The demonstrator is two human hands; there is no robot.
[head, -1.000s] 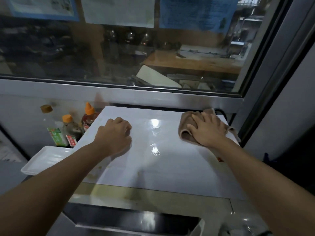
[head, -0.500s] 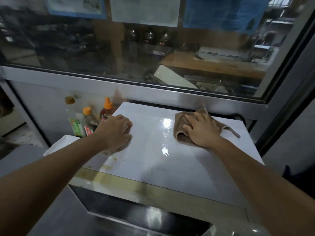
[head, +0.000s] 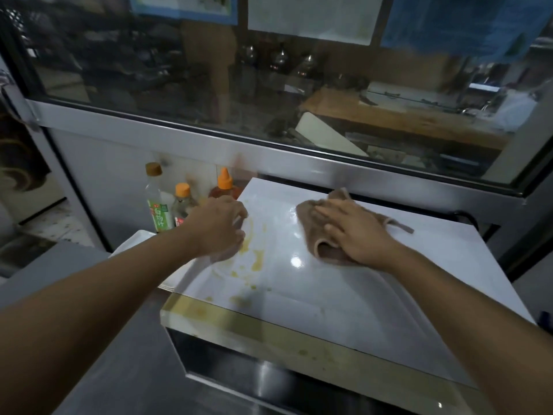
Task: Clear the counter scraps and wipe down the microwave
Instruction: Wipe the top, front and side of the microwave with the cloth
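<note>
The white microwave stands in front of me, its glossy top facing up. Yellow smears mark the left part of the top and its front edge. A brown cloth lies on the back middle of the top. My right hand presses flat on the cloth with straight fingers. Over the top's left edge, beside the smears, my left hand rests with its fingers curled. I see nothing in it.
Three sauce bottles with orange or tan caps stand left of the microwave against the wall. A white tray lies below them. A metal-framed window runs close behind. Steel counter spreads at the lower left.
My right hand has slid the cloth leftward across the top. My left hand has shifted toward the left edge, uncovering yellow smears. The view has moved back and left.
</note>
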